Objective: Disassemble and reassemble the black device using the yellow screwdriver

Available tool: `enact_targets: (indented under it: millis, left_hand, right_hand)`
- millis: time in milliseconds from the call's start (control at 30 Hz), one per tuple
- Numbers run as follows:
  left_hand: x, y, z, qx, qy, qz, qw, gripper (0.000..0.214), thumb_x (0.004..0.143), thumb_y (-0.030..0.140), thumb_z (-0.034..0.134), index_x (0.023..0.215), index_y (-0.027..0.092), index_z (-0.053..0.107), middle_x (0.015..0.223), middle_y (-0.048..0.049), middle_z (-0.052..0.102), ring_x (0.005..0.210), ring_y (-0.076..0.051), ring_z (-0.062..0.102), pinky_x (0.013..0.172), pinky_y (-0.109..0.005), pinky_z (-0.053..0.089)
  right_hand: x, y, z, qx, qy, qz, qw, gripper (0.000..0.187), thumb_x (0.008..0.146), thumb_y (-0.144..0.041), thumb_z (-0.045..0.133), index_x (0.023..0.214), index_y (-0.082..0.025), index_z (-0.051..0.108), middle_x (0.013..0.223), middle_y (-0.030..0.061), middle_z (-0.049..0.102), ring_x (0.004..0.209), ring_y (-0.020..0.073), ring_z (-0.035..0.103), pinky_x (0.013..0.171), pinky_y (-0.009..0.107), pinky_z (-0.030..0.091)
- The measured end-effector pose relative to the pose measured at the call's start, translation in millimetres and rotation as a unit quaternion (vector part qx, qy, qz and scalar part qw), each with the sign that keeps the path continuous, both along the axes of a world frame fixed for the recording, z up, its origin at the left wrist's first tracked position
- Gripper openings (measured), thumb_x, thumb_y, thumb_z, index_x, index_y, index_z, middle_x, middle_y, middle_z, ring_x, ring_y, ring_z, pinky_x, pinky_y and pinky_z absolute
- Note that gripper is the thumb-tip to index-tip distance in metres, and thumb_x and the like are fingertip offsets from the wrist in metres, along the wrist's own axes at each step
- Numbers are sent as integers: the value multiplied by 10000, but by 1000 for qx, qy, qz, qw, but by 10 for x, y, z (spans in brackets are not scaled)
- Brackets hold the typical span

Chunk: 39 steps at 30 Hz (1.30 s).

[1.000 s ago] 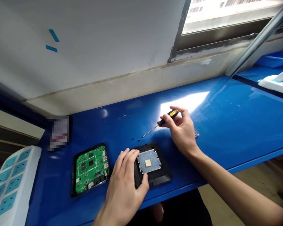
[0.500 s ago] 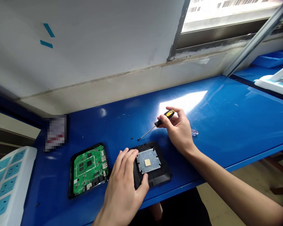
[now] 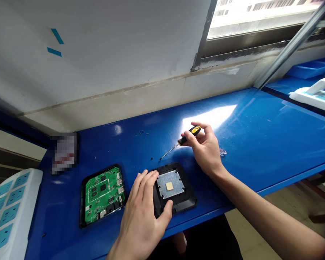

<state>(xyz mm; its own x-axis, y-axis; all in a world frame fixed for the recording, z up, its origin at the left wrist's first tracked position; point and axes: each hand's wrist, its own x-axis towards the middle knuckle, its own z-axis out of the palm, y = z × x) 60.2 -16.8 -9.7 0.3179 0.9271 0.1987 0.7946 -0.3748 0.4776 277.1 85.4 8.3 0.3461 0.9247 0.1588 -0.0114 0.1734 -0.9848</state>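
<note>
My right hand [image 3: 204, 148] grips a screwdriver [image 3: 189, 135] with a black and yellow handle. Its thin shaft slants down to the left, and the tip meets a small dark screw [image 3: 160, 159] at the bench surface. Another dark screw [image 3: 151, 159] lies just left of it. My left hand [image 3: 142, 202] lies over the left side of a black plastic cover [image 3: 188, 202], fingers stretched out and thumb apart near the lower edge. Inside the cover is a silver metal plate [image 3: 176, 182] with a pale square pad [image 3: 169, 186]. Left of that hand sits a green circuit board [image 3: 97, 206] in a black case.
Several tiny screws [image 3: 141, 133] lie farther back on the blue bench [image 3: 273, 144]. A white power strip [image 3: 29, 202] stands at the left edge, near a blurred packet [image 3: 65, 153]. A small clear item [image 3: 222, 152] is right of my wrist. At the far right are a blue tray [image 3: 308, 69] and another white strip.
The screwdriver tip has shifted very slightly right and up. My left thumb has moved slightly to the right. The board and cover stay in place.
</note>
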Motion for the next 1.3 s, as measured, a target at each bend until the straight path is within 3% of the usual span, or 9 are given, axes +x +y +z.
enact_targets:
  millis: [167, 333, 500, 633, 800, 1300]
  left_hand:
    - [-5, 10, 20, -31, -65, 26, 997, 529, 1000, 379, 546, 1482, 279, 352, 1500, -116, 506, 1419, -350, 459, 1111, -626, 451]
    - [-2, 40, 67, -46, -115, 44, 991, 393, 1032, 330, 483, 1420, 279, 445, 1458, -92, 515, 1371, -286, 499, 1119, -537, 457]
    - [-2, 59, 132, -72, -144, 48, 986, 201, 1011, 309, 519, 1189, 288, 613, 1370, -63, 568, 1301, -283, 540, 1073, -509, 473]
    - [-5, 67, 147, -68, -160, 48, 984, 88, 984, 289, 568, 1013, 268, 649, 1300, -63, 601, 1238, -292, 566, 1028, -497, 480]
    - [-6, 74, 136, -46, -169, 47, 983, 138, 1008, 224, 524, 961, 256, 650, 1215, -61, 640, 1173, -272, 594, 989, -459, 489]
    - [-4, 67, 105, -20, -146, 27, 989, 129, 991, 159, 551, 926, 242, 626, 1167, -56, 641, 1146, -261, 591, 957, -412, 498]
  right_hand:
    - [8, -55, -3, -15, 36, 30, 999, 500, 816, -459, 777, 1199, -231, 550, 849, 18, 742, 729, 178, 740, 681, 328, 641]
    - [-39, -175, 5, -47, 74, 82, 993, 498, 813, -477, 784, 1192, -233, 572, 852, 19, 758, 749, 176, 756, 668, 290, 630]
    - [-85, -258, 21, -71, 122, 105, 984, 505, 791, -458, 818, 1182, -241, 583, 845, 8, 762, 756, 170, 759, 685, 270, 623]
    - [-90, -280, -14, -65, 111, 106, 986, 491, 793, -468, 816, 1167, -251, 584, 860, 9, 766, 767, 181, 761, 681, 287, 628]
    - [-78, -298, -32, -52, 81, 106, 990, 488, 809, -482, 795, 1180, -253, 575, 861, 11, 762, 760, 204, 769, 693, 350, 645]
    - [-97, -341, 39, -14, 42, 106, 993, 428, 845, -422, 766, 1174, -244, 558, 850, 9, 758, 714, 187, 768, 672, 342, 661]
